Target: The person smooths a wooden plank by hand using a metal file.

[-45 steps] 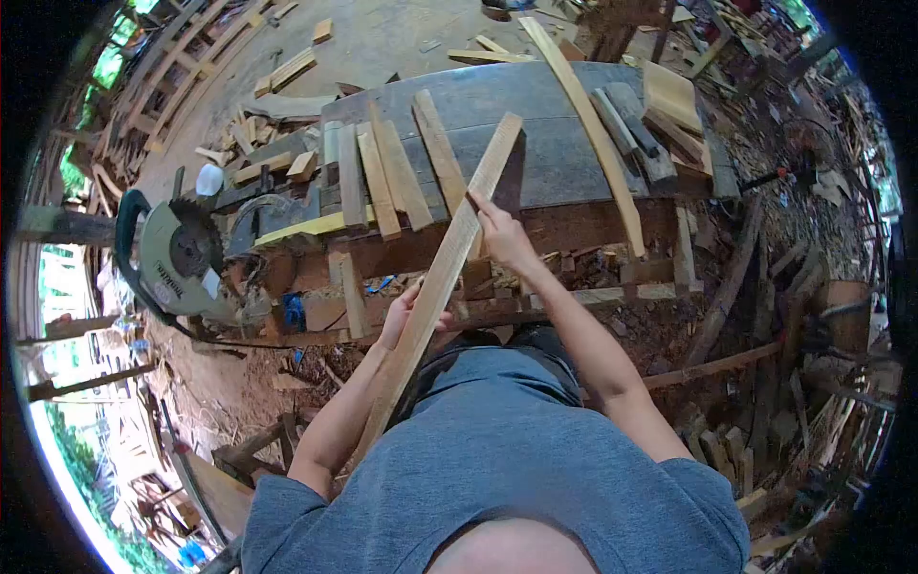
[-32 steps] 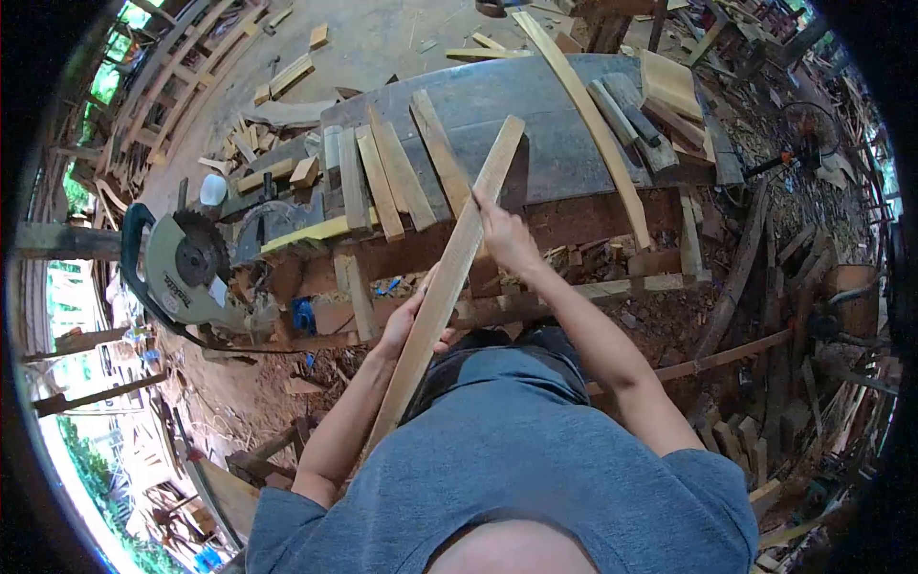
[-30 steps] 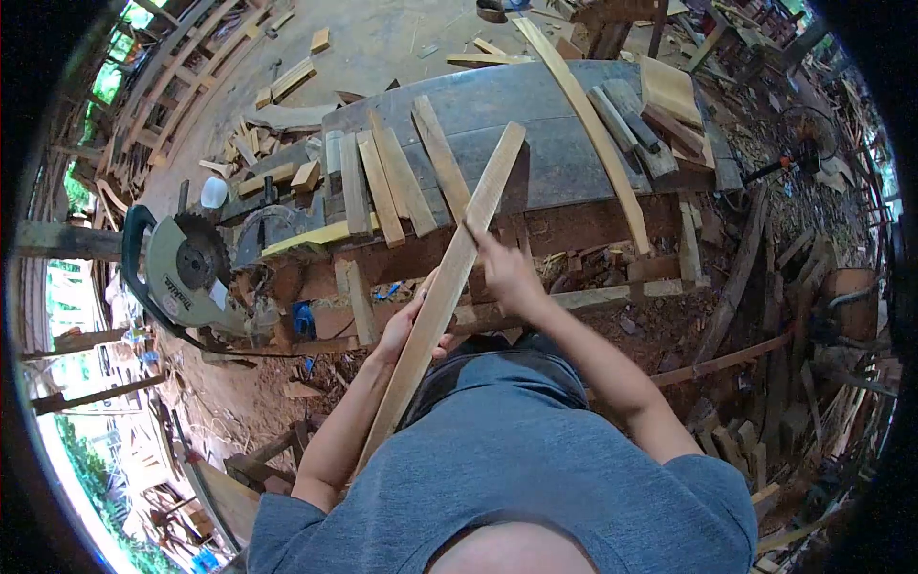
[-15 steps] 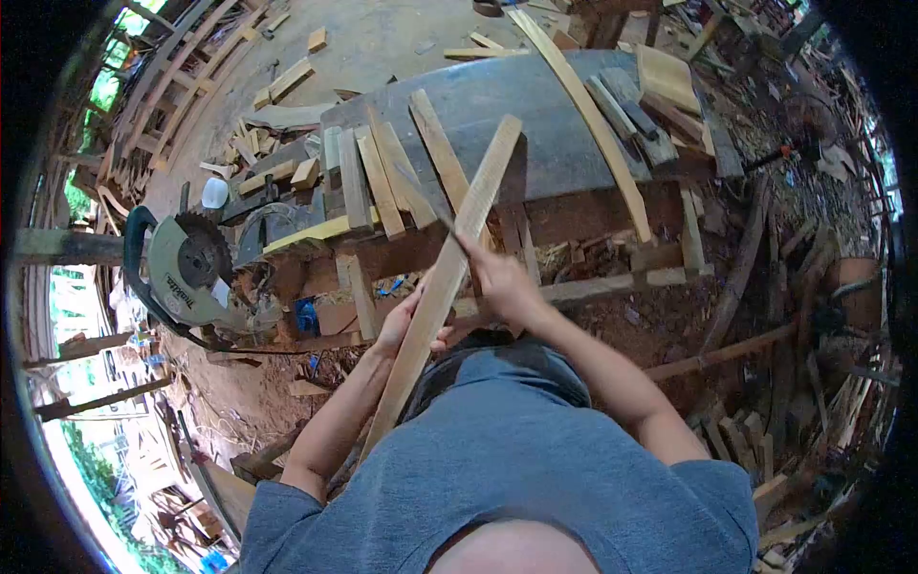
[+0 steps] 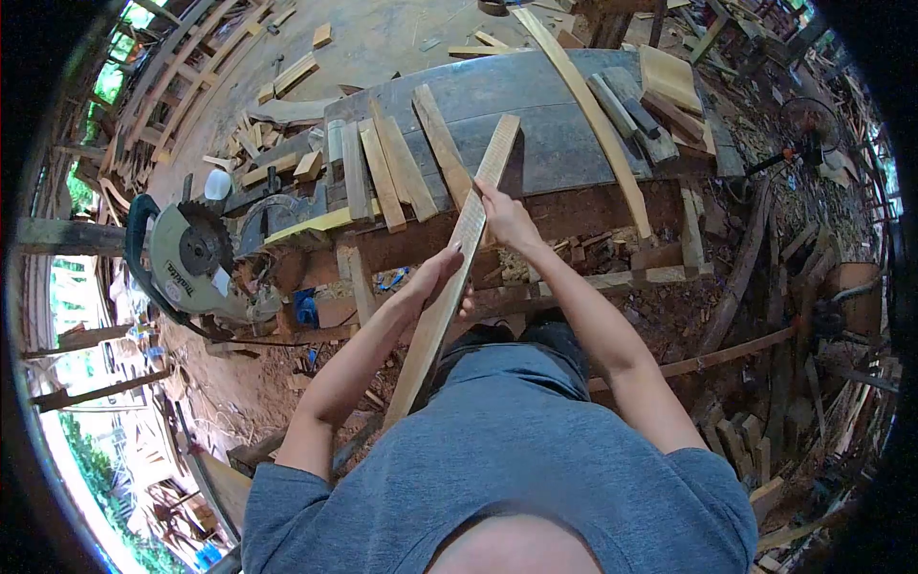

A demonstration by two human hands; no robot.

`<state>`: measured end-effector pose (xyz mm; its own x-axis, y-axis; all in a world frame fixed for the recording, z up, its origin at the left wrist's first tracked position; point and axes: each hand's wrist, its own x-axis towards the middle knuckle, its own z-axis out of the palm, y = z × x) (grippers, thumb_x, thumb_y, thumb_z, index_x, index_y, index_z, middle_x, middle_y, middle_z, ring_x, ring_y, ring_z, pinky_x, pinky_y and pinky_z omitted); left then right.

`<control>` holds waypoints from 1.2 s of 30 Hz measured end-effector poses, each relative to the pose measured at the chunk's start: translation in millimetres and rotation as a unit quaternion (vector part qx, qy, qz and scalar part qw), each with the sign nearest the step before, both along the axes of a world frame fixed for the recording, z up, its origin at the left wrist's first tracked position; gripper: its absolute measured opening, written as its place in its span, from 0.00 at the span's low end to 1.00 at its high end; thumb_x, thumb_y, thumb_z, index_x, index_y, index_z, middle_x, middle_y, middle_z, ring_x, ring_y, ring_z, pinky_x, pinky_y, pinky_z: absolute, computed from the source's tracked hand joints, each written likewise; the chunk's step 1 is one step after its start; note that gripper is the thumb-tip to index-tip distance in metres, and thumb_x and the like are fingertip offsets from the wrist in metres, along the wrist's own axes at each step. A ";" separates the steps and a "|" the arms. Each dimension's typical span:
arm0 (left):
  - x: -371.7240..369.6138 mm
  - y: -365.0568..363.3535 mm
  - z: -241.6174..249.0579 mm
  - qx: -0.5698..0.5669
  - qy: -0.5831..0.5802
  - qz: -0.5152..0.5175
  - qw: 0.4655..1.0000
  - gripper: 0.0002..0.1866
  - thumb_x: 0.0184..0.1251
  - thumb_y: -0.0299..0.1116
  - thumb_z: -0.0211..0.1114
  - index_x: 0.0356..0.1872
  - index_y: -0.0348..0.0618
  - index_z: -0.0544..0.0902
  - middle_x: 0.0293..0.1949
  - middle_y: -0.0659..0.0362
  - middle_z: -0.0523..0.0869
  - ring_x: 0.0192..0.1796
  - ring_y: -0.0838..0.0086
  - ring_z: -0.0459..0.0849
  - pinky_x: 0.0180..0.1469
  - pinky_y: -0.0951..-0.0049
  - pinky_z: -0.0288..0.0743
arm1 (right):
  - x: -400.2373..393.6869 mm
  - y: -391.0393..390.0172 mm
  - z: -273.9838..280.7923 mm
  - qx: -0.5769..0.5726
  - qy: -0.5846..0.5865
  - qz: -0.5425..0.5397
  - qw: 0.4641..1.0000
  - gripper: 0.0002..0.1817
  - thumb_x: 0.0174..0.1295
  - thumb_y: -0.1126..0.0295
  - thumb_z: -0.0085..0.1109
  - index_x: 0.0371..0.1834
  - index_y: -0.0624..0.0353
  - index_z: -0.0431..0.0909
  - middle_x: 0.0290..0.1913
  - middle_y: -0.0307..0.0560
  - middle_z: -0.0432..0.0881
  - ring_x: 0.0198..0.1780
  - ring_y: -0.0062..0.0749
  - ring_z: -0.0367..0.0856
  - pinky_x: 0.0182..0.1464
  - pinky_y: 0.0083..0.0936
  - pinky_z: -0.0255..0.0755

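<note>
Our left hand (image 5: 435, 275) wraps round a wooden board (image 5: 434, 335); our right hand (image 5: 509, 222) touches its edge farther up, but what it grips we cannot tell. The board slants rightward from our shirt (image 5: 497, 430), far end over the table (image 5: 555, 148).

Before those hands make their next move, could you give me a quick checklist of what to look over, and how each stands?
1. Left hand secure on the wooden strip: ok, its grip is wrapped around it.
2. Right hand at the strip: ok, its fingers are at the edge, farther up than the left.
3. Strip's far end resting on something: cannot tell; it overlaps the bench in view.
4. Hands away from the circular saw: ok, it stands apart, off to the left.
5. Saw unplugged: cannot tell.
6. Bench free of loose pieces: not ok, several lie there.
</note>
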<state>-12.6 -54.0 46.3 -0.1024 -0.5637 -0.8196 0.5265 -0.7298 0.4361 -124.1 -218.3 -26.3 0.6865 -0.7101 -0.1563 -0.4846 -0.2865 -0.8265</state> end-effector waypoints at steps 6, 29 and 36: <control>0.9 -4.8 -0.2 -0.088 -0.089 -0.037 0.991 0.22 0.73 0.54 0.47 0.54 0.47 0.67 0.28 0.54 0.77 0.25 0.68 0.82 0.25 0.63 0.81 | -35.1 55.3 60.9 0.001 0.133 0.105 0.986 0.27 0.66 0.61 0.41 0.71 0.29 0.59 0.38 0.71 0.81 0.42 0.64 0.82 0.45 0.57 0.75; -13.5 1.0 6.5 -0.064 -0.111 -0.030 0.991 0.16 0.76 0.46 0.48 0.54 0.48 0.64 0.32 0.60 0.74 0.28 0.75 0.78 0.28 0.71 0.77 | -46.2 40.2 31.8 0.000 0.062 0.024 0.998 0.28 0.67 0.62 0.42 0.72 0.27 0.58 0.34 0.72 0.81 0.40 0.64 0.83 0.48 0.54 0.74; -12.5 10.9 9.6 -0.073 -0.064 -0.001 0.995 0.20 0.76 0.45 0.50 0.61 0.48 0.63 0.38 0.60 0.73 0.31 0.75 0.79 0.27 0.72 0.78 | -8.6 -17.3 7.4 -0.012 0.077 -0.044 0.996 0.25 0.70 0.61 0.36 0.72 0.37 0.60 0.40 0.70 0.80 0.43 0.67 0.80 0.45 0.55 0.72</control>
<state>-25.1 -43.0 55.9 -0.0032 -0.6771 -0.7359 0.4576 -0.6553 0.6010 -132.7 -235.7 -18.9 0.5904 -0.7714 -0.2373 -0.6287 -0.2552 -0.7346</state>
